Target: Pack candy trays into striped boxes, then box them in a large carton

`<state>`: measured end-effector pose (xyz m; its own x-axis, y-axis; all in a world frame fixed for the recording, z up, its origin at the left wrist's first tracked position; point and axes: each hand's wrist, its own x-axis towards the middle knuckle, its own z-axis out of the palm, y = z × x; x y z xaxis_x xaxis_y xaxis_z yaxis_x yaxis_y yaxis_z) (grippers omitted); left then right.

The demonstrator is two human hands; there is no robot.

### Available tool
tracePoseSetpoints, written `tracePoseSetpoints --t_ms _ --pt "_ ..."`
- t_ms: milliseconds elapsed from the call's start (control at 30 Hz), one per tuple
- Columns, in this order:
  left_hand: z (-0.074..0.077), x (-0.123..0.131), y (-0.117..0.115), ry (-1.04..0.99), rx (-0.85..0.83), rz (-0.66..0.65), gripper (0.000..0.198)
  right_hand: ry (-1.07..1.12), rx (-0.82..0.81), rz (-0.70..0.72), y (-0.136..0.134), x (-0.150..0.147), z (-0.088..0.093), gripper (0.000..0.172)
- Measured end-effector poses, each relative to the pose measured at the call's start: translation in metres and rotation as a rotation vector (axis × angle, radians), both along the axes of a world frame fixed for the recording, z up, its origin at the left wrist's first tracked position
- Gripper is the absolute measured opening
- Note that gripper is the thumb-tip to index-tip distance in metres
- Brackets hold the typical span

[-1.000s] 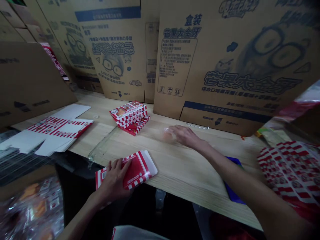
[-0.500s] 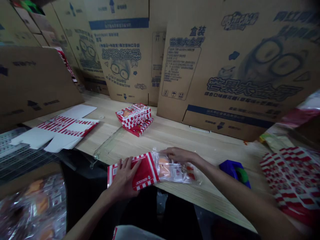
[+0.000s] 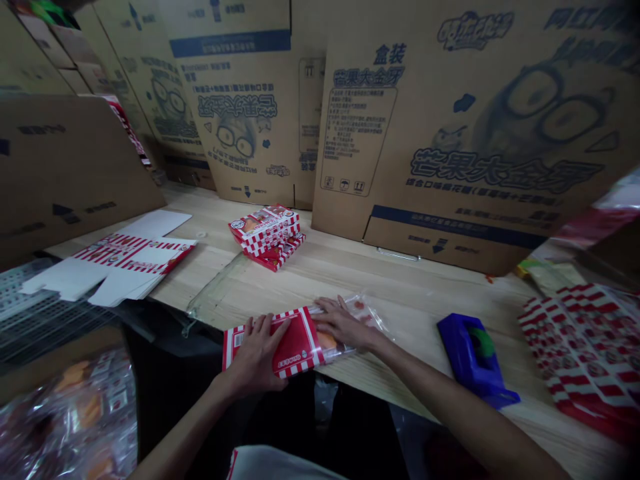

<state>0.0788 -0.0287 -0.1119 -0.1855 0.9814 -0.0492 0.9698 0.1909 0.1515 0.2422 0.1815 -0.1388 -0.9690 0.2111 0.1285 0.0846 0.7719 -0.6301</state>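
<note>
A red carton [image 3: 296,343] with striped edges lies flat at the table's front edge. My left hand [image 3: 260,353] is wrapped over its left part, fingers on top and thumb at the near side. To the right, a clear plastic packet [image 3: 367,312] with orange pieces reaches to the carton's right end, part of it inside. My right hand [image 3: 345,325] grips the packet from above close to that end, its fingertips touching the carton's edge. The palm hides much of the packet.
Several filled red cartons [image 3: 265,230] are stacked farther back. Flat carton blanks [image 3: 135,267] lie left, and a blue tape dispenser [image 3: 473,357] stands right. Large cardboard boxes [image 3: 450,133] wall off the back. Bagged packets [image 3: 80,407] fill a box at lower left; striped packaging [image 3: 585,353] sits far right.
My right hand has moved left with the packet, and more of the packet is now inside the carton. My left hand and the carton have shifted slightly right.
</note>
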Motion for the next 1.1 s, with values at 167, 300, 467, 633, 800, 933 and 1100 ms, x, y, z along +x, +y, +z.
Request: tracePoseSetpoints --t_ms 167,300,467,633,800,933,1100 --pt "-0.002 -0.003 -0.001 -0.007 -0.033 -0.001 0.111 0.264 -0.151 -0.606 0.035 0.049 -0.006 0.038" --pt "-0.005 -0.002 0.000 -0.012 -0.001 -0.005 0.110 0.197 -0.290 -0.834 0.044 0.090 -0.005 0.048" --pt "-0.009 0.008 0.008 0.031 0.055 -0.031 0.107 0.218 -0.658 -0.630 -0.026 0.058 -0.007 0.058" --pt "-0.009 0.014 0.010 0.072 0.161 0.010 0.106 0.358 -0.883 -0.517 -0.082 0.030 -0.002 0.047" --pt "-0.006 0.044 0.004 0.017 0.347 0.229 0.111 0.709 -0.856 -0.827 -0.102 0.046 0.001 0.040" --pt "-0.015 0.077 -0.003 -0.247 0.412 0.249 0.119 0.716 -1.012 -0.822 -0.116 0.056 0.005 0.043" --pt "-0.033 0.084 -0.010 -0.856 0.385 0.201 0.079 0.579 -1.042 -0.748 -0.116 0.085 -0.005 0.050"
